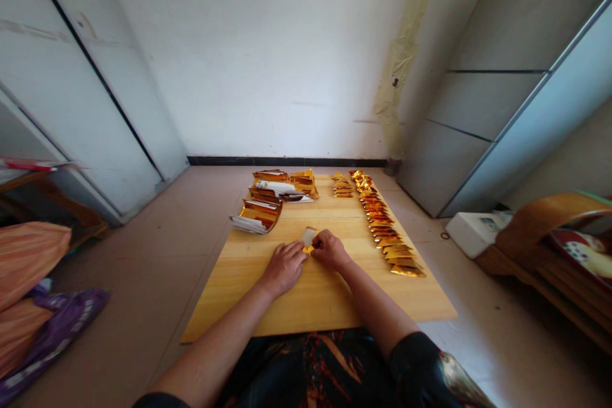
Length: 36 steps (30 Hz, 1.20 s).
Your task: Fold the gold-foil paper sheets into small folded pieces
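A small sheet of gold foil paper [308, 239], silver-white on its back, lies on the wooden board [315, 296] between my two hands. My left hand [283, 266] pinches its left side with the fingers closed. My right hand [329, 248] presses and grips its right side, fingers curled. A long row of folded gold paper pieces [387, 229] runs along the board's right side. Curled stacks of unfolded gold sheets [261, 211] sit at the far left of the board, with more gold sheets [291, 183] behind them.
A short pile of folded gold pieces [342, 185] lies at the board's far edge. A white box [473, 231] and wooden furniture [549, 229] stand on the floor to the right. Orange and purple bags [43, 306] lie to the left.
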Motion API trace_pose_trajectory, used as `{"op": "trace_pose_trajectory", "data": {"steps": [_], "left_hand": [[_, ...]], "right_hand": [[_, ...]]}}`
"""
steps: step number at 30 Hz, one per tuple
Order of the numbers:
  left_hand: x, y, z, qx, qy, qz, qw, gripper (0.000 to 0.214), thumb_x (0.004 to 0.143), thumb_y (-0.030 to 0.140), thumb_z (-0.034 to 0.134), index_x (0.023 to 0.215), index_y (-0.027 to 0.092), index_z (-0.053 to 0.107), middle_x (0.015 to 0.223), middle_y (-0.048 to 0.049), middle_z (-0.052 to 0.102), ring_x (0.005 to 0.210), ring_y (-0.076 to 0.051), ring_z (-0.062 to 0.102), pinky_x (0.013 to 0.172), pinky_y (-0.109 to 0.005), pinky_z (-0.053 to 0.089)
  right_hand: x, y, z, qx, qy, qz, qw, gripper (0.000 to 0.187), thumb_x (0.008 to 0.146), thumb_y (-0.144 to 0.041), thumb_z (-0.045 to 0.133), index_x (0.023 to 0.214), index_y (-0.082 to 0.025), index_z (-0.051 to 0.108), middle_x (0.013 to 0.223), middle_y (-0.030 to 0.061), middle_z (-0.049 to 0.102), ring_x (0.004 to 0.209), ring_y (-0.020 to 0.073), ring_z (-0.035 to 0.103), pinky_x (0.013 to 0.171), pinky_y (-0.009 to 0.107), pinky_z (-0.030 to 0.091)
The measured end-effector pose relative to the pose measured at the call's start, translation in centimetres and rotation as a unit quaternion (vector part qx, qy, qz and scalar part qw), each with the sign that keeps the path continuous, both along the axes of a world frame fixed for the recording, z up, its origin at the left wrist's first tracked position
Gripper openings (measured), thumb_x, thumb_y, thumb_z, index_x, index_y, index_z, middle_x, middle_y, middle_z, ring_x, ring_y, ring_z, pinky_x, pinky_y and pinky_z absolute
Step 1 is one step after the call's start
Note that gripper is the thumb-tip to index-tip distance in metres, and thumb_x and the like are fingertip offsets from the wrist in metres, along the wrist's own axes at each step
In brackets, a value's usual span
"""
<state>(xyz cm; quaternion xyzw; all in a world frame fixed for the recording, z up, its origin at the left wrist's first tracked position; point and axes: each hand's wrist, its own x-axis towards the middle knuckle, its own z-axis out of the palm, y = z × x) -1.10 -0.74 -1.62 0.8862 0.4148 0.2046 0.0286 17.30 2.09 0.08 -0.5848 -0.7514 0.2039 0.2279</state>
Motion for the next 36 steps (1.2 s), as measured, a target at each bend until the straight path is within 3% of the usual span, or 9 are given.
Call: {"op": "trace_pose_trajectory", "data": {"steps": [10,13,18,26,33,36], "left_hand": [[-0.1,0.1,-0.2,0.001,-0.001,-0.005,1.0,0.033,0.08,0.007,0.047,0.103,0.024,0.063,0.126,-0.0073,0.058,0.121,-0.022,0.048,0.1,-0.044,0.037],[-0.1,0.1,0.0,-0.003,0.004,-0.007,1.0,0.034,0.08,0.007,0.047,0.105,0.024,0.063,0.126,-0.0075,0.058,0.122,-0.022,0.047,0.1,-0.044,0.037],[-0.1,0.0,0.2,-0.003,0.016,-0.003,1.0,0.035,0.078,0.006,0.047,0.105,0.023,0.063,0.128,-0.0095,0.057,0.122,-0.024,0.047,0.1,-0.046,0.037],[-0.1,0.0,0.2,-0.003,0.023,-0.001,1.0,0.035,0.079,0.007,0.047,0.106,0.024,0.062,0.128,-0.0082,0.057,0.122,-0.023,0.047,0.099,-0.045,0.037],[0.0,-0.1,0.3,-0.012,0.028,0.008,1.0,0.032,0.081,0.009,0.047,0.105,0.025,0.063,0.128,-0.0072,0.057,0.121,-0.022,0.048,0.1,-0.044,0.036],[0.0,0.0,0.5,-0.006,0.028,0.011,1.0,0.029,0.082,0.01,0.047,0.102,0.025,0.063,0.127,-0.0069,0.058,0.12,-0.022,0.049,0.098,-0.043,0.036]], "right_hand": [[0.3,0.8,-0.4,-0.013,0.02,-0.012,1.0,0.019,0.073,-0.003,0.052,0.078,-0.017,0.064,0.086,0.0024,0.064,0.08,0.011,0.059,0.073,0.02,0.043],[-0.1,0.8,-0.3,-0.029,0.001,-0.033,0.999,0.011,0.073,-0.012,0.06,0.081,-0.018,0.064,0.087,0.0018,0.063,0.078,0.0115,0.058,0.069,0.02,0.041],[-1.2,0.6,0.3,-0.017,-0.067,-0.074,0.995,0.02,0.069,-0.029,0.069,0.084,-0.019,0.063,0.088,0.0011,0.062,0.073,0.0124,0.056,0.064,0.022,0.037],[-1.3,1.2,0.5,-0.031,-0.077,-0.101,0.991,0.004,0.074,-0.021,0.061,0.077,-0.019,0.062,0.082,0.0005,0.061,0.069,0.011,0.054,0.061,0.021,0.034],[-0.1,0.8,0.1,-0.028,-0.01,-0.019,0.999,0.018,0.065,-0.02,0.072,0.08,-0.019,0.063,0.085,-0.0001,0.06,0.072,0.011,0.055,0.063,0.02,0.038],[0.3,0.8,-0.1,-0.009,-0.021,-0.008,1.0,0.012,0.07,-0.014,0.067,0.081,-0.018,0.064,0.087,0.0021,0.062,0.074,0.0118,0.056,0.066,0.021,0.039]]}}
